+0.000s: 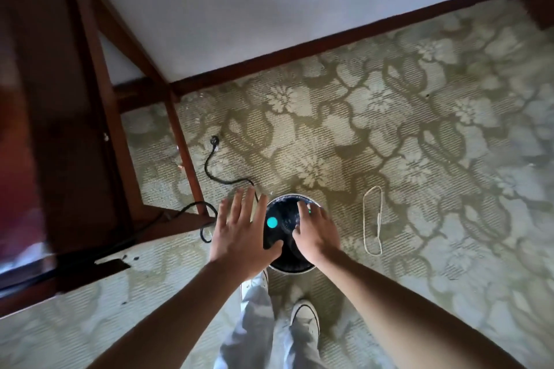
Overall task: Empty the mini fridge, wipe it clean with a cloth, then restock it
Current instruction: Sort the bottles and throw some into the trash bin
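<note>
Neither a mini fridge nor a cloth is in view. I look straight down at a round black device (pixel 284 219) with a glowing teal dot, standing on the patterned carpet. My left hand (pixel 239 234) hovers flat over the device's left edge with its fingers spread and straight, and it holds nothing. On the right half of the device's top rests my right hand (pixel 316 232), fingers slightly bent, fingertips touching the surface. A small green spot shows beside its index fingertip.
Dark wooden furniture (pixel 60 129) with slanted legs fills the left side. A black power cord (pixel 209 171) with its plug lies on the carpet by the leg. A white loop of cord (pixel 373 219) lies right of the device. My white shoes (pixel 304 317) stand just below it.
</note>
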Motion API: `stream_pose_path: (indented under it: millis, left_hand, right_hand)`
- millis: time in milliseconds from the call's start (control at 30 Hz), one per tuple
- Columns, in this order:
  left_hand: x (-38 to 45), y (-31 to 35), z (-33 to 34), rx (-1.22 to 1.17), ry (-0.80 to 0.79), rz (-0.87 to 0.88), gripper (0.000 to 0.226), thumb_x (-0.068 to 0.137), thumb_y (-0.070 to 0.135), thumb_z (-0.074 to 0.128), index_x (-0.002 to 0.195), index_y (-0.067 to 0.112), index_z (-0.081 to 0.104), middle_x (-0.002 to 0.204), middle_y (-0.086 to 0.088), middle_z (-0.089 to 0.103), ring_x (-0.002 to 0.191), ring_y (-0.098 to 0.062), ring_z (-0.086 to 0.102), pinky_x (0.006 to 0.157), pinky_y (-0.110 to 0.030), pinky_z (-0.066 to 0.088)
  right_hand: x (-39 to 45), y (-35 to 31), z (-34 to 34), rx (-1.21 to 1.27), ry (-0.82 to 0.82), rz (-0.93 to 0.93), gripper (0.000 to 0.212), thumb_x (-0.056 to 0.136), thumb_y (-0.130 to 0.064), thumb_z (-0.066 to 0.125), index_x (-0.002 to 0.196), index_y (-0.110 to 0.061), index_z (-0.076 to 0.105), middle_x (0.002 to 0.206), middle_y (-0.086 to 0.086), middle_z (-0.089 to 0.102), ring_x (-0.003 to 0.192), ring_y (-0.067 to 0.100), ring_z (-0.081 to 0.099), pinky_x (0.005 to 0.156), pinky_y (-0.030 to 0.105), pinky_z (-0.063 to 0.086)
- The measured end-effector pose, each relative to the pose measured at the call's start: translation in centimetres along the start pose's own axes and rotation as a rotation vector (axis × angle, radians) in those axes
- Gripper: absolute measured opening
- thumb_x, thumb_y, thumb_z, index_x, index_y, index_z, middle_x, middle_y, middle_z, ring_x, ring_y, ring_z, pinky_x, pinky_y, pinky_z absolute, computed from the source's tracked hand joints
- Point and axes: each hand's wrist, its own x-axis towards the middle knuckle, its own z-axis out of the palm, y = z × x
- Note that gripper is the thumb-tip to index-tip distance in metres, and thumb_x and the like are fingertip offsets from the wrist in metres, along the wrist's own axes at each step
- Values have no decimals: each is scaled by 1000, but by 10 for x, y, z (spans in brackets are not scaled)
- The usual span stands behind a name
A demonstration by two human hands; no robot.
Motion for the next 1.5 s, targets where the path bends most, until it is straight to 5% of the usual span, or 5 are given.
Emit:
stream_pose_path:
  millis: [100,300,667,933,1500]
  left_hand:
    - [-22,18,-63,8,24,3,103,91,75,32,161,20,-19,168,-12,-25,156,-30,-21,125,-52,-13]
    - [-109,53,-156,-65,212,-39,97,88,72,42,164,17,14,172,-11,9,159,-30,1,128,-53,1]
    - [-315,127,-246,-122,516,-311,104,88,80,40,165,18,9,173,-6,6,159,-26,-4,128,-50,-4]
    - [-471,137,-260,-127,785,-546,90,85,66,56,157,15,37,163,-9,37,153,-32,29,124,-58,22]
    - [-796,-67,-189,-95,972,-1031,101,80,83,44,159,21,34,163,-3,38,154,-27,28,124,-56,23]
  right_hand:
    - [-37,-6,-56,-44,142,-50,64,86,-34,69,143,-13,51,131,13,62,119,33,60,97,45,52]
    - [-132,-27,-184,-22,421,-178,64,82,-41,71,138,-19,53,133,8,61,131,35,50,111,54,41]
    - [-341,-55,-298,9,643,-561,65,78,-37,69,140,-21,58,145,10,55,134,40,46,112,61,36]
    - [-482,-101,-300,12,656,-873,64,70,-37,64,133,-22,62,140,6,57,133,37,47,111,62,38]
    - [-694,-403,-199,6,555,-1338,63,76,-41,67,136,-31,55,145,0,55,138,29,44,118,60,30]
